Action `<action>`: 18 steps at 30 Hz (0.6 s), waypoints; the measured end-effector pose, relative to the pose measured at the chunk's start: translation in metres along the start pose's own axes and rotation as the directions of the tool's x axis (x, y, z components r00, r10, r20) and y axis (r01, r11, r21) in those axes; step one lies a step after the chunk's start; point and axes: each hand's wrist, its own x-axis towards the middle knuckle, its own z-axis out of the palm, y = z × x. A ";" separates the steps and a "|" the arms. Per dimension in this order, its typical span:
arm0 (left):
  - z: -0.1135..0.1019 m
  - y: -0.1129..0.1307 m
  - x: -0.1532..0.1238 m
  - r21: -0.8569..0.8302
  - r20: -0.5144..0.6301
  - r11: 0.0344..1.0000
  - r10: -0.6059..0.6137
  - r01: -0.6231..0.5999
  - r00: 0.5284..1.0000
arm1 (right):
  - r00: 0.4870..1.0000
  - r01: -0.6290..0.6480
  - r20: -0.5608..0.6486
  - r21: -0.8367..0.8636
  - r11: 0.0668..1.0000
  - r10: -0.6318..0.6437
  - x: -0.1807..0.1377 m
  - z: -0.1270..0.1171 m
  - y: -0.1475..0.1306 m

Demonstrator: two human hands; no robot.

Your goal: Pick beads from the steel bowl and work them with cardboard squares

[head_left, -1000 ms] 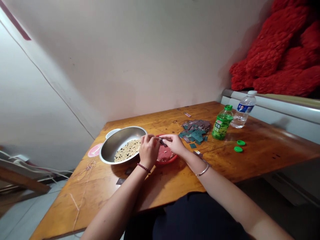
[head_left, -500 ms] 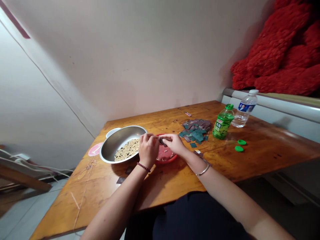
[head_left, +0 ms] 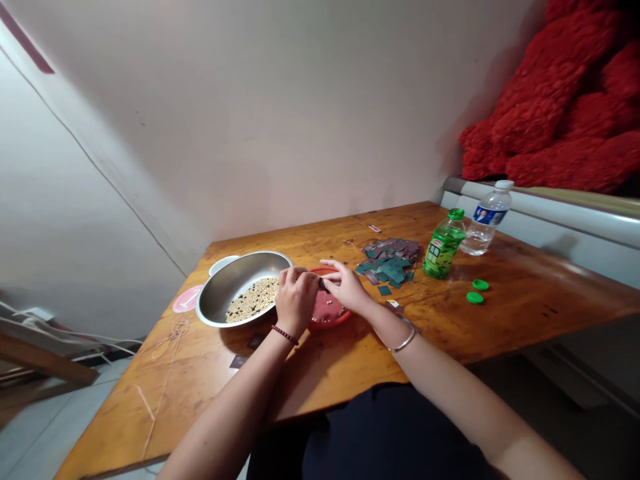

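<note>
Head view: a small dark piece (head_left: 323,285) is pinched over the red basket (head_left: 329,325) in the narrow grip of left hand (head_left: 295,295) and right hand (head_left: 346,288), seemingly mid-work; loose squares (head_left: 393,259) are left heaped right of the basket.

On the table (head_left: 540,287), at left, a bowl (head_left: 213,303), beans (head_left: 255,300) inside. Just right, partly behind left hand (head_left: 296,297) and right hand (head_left: 349,288), a basket (head_left: 327,325). Farther right, a pile of pieces (head_left: 393,257), then near bottle (head_left: 441,250), far bottle (head_left: 485,227) behind, two caps (head_left: 475,298) in front.
</note>
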 end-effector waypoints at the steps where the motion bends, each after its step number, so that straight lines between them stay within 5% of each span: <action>1: 0.000 0.000 0.000 0.001 -0.011 1.000 -0.022 0.022 1.000 | 1.000 0.008 -0.004 -0.015 1.000 -0.008 0.000 0.000 0.000; 18: 0.000 0.000 0.000 -0.008 0.016 0.999 -0.033 0.033 0.999 | 0.999 0.036 -0.007 -0.083 0.996 -0.037 0.000 -0.001 0.002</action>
